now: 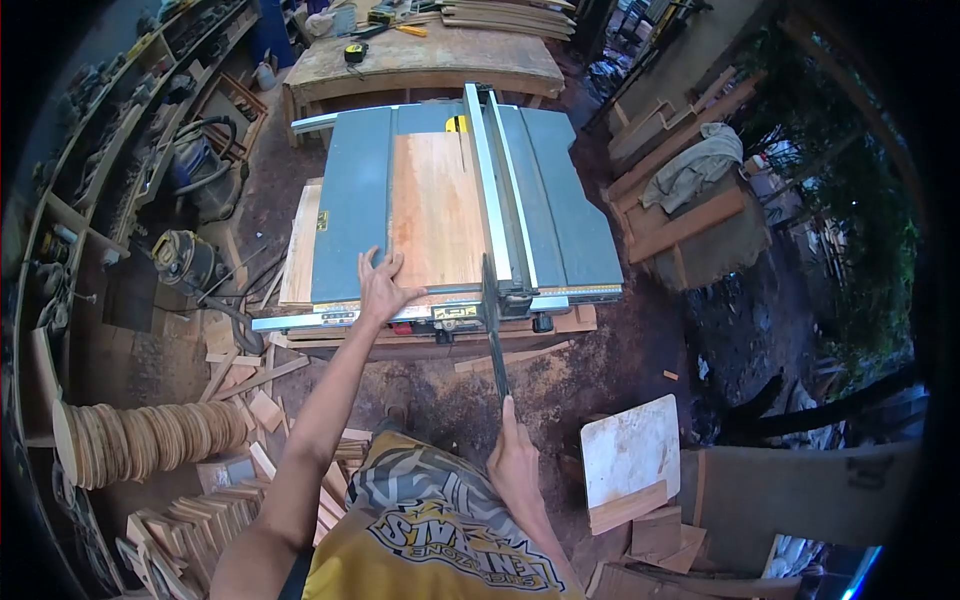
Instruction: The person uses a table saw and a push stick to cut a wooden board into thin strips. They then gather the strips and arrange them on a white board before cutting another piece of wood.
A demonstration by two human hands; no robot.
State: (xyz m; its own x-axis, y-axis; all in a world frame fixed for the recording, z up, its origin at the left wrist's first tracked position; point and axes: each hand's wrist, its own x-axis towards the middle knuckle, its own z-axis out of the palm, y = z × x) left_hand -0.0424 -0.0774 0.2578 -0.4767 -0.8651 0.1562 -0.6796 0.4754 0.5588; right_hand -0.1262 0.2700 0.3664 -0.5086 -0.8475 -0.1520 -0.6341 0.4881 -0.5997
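A wide wooden board (436, 205) lies flat on the grey-blue top of a table saw (355, 190), alongside the long metal rip fence (488, 190). My left hand (380, 285) is at the board's near left corner, fingers spread and touching its edge. In my right hand (516, 460) is a dark push stick (496, 345), gripped at its lower end. The stick's far tip meets the board's near right corner, close beside the fence. Beyond the board's far end shows a yellow piece (456, 124) by the fence; the blade itself is hard to make out.
Behind the saw stands a wooden workbench (430, 65) with a tape measure (355, 52) and stacked boards (508, 16). Left are shelves, a shop vacuum (188, 258), round wooden discs (150, 440) and offcuts. To my right a white panel (630, 450) leans near the floor.
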